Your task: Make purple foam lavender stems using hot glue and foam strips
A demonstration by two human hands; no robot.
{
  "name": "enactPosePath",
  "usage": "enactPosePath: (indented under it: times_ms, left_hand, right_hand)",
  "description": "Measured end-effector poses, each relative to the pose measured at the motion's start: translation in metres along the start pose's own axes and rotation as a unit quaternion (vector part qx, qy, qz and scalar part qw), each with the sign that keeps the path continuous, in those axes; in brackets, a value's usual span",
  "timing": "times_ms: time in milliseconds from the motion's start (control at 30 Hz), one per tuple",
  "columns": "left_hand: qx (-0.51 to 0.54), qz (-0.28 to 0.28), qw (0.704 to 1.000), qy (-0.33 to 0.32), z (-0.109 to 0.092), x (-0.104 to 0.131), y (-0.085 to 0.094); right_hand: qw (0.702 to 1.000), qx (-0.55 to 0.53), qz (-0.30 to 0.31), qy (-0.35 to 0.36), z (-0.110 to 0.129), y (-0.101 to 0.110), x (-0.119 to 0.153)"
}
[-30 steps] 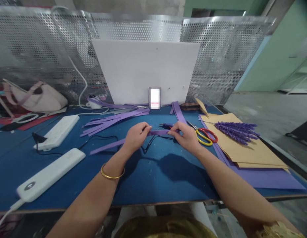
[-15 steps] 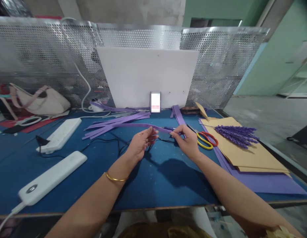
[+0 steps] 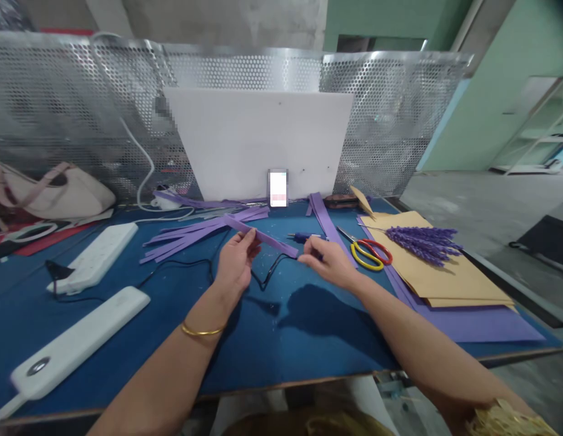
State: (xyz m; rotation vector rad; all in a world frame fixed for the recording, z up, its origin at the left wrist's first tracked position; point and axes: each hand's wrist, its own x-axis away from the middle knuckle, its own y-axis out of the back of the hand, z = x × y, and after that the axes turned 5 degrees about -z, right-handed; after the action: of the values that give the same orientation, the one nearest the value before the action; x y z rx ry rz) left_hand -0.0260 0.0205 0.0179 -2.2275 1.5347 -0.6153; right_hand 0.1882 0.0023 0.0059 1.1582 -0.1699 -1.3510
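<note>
A narrow purple strip point(image 3: 276, 243) slants through the air, pinched between the thumb and fingers of my left hand point(image 3: 238, 254). Its far end points up toward the back left; its other end comes down close to my right hand point(image 3: 329, 257). The right fingers are curled in, and whether they touch the strip's end or hold anything is hidden. Just behind them lies a dark blue pen-like tool point(image 3: 303, 237) with a thin tip pointing left. A black cord point(image 3: 267, 278) runs on the table below the strip.
More purple strips point(image 3: 181, 236) lie at the back left. Red-and-yellow-handled scissors point(image 3: 372, 254) rest right of my right hand, beside brown paper sheets point(image 3: 458, 284) bearing purple lavender sprigs point(image 3: 424, 242). White power strips point(image 3: 85, 339) lie left; a lit phone point(image 3: 278, 188) stands against a white board point(image 3: 263, 133).
The strip's near end has come down and tilted, and my right fingers have left their clear pinch on it, curling beside the tool. My left hand still pinches the strip. The view has shifted slightly.
</note>
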Motion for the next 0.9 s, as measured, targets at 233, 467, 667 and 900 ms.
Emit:
enactPosePath:
  times_ms: [233,467,667,900]
  left_hand:
    - [-0.014,0.015,1.000,0.010,-0.002,-0.003,0.001]
    - [-0.020,0.070,0.997,-0.028,0.001,0.001,0.000]
    - [-0.021,0.090,0.995,-0.042,0.003,0.001,0.000]
    - [-0.025,0.085,0.995,-0.041,0.002,0.005,0.000]
  right_hand:
    - [0.868,0.392,0.124,-0.279,-0.063,0.048,-0.008]
    - [0.852,0.388,0.138,-0.323,-0.098,0.045,-0.001]
    - [0.853,0.376,0.142,-0.332,-0.112,0.054,-0.005]
    - [0.853,0.362,0.179,-0.331,-0.105,0.054,-0.007]
